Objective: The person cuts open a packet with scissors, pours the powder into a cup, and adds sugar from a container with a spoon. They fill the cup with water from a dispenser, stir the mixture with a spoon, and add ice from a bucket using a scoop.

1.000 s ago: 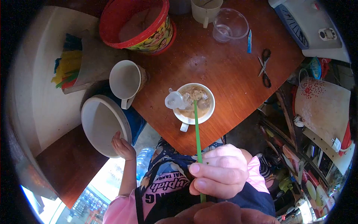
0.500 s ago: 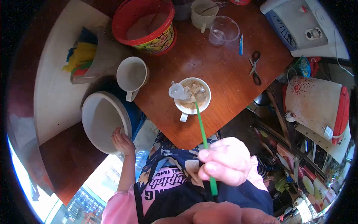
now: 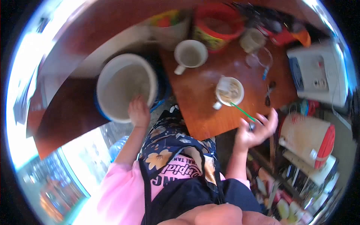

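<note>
A white cup (image 3: pixel 241 96) of light brown drink stands near the table's front edge. A translucent lump, blurred, sits at its left side. A green straw (image 3: pixel 244 112) leans out of the drink toward my right hand (image 3: pixel 258 131). That hand's fingers are spread beside the straw's upper end, and it does not grip the straw. To the left, my left hand (image 3: pixel 138 111) is hooked over the rim of a large white bucket (image 3: pixel 123 88), its fingers on the inside.
Behind the drink is another white cup (image 3: pixel 190 54). A red bucket (image 3: pixel 221 26), a pale mug (image 3: pixel 252 40), a clear plastic cup (image 3: pixel 258 58) and scissors (image 3: pixel 269 92) are on the wooden table (image 3: pixel 202 108). A white appliance (image 3: pixel 318 75) stands at right; the lidded cooler box (image 3: pixel 305 137) is lower.
My right hand has let go of the straw, which now leans down to the right from the cup. The view has turned left, and my left hand stays on the bucket rim.
</note>
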`<state>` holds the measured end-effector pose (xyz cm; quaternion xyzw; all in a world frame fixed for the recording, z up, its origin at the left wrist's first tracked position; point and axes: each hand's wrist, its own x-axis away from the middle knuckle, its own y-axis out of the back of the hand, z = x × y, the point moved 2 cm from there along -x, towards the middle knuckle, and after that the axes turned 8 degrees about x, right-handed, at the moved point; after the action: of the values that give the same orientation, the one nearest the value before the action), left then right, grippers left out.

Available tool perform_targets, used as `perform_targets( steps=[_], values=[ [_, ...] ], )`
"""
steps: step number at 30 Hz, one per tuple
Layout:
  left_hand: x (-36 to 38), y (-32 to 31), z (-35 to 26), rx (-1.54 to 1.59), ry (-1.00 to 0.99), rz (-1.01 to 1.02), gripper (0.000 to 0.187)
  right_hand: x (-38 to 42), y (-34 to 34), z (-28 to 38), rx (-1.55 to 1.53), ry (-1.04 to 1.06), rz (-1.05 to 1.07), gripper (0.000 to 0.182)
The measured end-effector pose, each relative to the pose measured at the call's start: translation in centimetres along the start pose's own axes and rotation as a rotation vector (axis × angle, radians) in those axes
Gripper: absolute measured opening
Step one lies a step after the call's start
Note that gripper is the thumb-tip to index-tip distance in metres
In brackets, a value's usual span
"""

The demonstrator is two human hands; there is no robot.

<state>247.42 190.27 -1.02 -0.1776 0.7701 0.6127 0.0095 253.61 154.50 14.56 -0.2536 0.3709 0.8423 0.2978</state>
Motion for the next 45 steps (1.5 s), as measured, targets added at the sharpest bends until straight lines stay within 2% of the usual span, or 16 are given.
perform_targets(
  steps=[2,4,7,8,10,11,13,15,18,21,22,24,34,39,42,45],
  values=[
    [-0.4,0.3,-0.9,0.038,0.034,0.007,0.037,-0.2,1.3,1.0,-0.123,-0.003,-0.183,0.049],
    [-0.6,0.2,-0.9,0.152,0.042,0.026,0.037,-1.1,0.8,3.3,-0.233,0.376,-0.072,0.04],
    [-1.1,1.4,0.4,0.457,0.002,-0.159,0.037,-1.3,-6.2,12.9,-0.23,0.37,0.469,0.011],
    [-1.3,2.1,0.5,0.429,0.031,-0.226,0.037,-1.1,-10.1,14.2,-0.331,0.486,0.579,0.014],
    [-1.4,4.2,1.3,0.371,0.1,-0.359,0.037,1.0,-16.9,16.6,-0.308,0.468,0.995,0.017],
    [-1.1,4.7,2.8,0.381,0.17,-0.357,0.048,3.4,-20.9,16.6,-0.265,0.51,1.142,0.018],
    [-0.7,5.6,5.1,0.277,0.341,-0.489,0.059,8.1,-28.2,17.0,-0.06,0.778,1.386,0.021],
    [0.4,4.8,7.2,0.253,0.522,-0.494,0.079,13.5,-34.0,17.0,0.051,0.804,1.62,0.028],
    [2.0,1.2,7.6,0.325,0.702,-0.402,0.082,21.8,-40.6,14.0,0.305,0.666,1.73,0.035],
    [1.6,0.9,7.0,0.436,0.736,-0.408,0.082,28.4,-46.8,5.7,0.107,0.63,1.681,0.04],
    [1.3,1.3,6.5,0.43,0.742,-0.409,0.081,28.9,-47.1,5.3,0.241,1.051,1.55,0.04],
    [0.9,1.4,6.1,0.459,0.768,-0.416,0.079,29.7,-47.4,4.7,0.316,1.357,1.462,0.038],
    [-0.1,2.2,3.7,0.596,0.703,-0.542,0.076,22.5,-48.5,8.1,0.253,1.537,1.602,0.033],
    [0.0,3.0,3.6,0.645,0.731,-0.508,0.076,16.2,-44.1,14.6,0.412,1.667,1.452,0.025],
    [0.0,3.0,3.4,0.652,0.722,-0.504,0.076,15.4,-43.8,15.8,0.549,1.632,1.423,0.026],
    [-0.1,3.0,3.4,0.663,0.707,-0.512,0.076,16.8,-45.4,14.9,0.462,1.568,1.358,0.024]
  ],
)
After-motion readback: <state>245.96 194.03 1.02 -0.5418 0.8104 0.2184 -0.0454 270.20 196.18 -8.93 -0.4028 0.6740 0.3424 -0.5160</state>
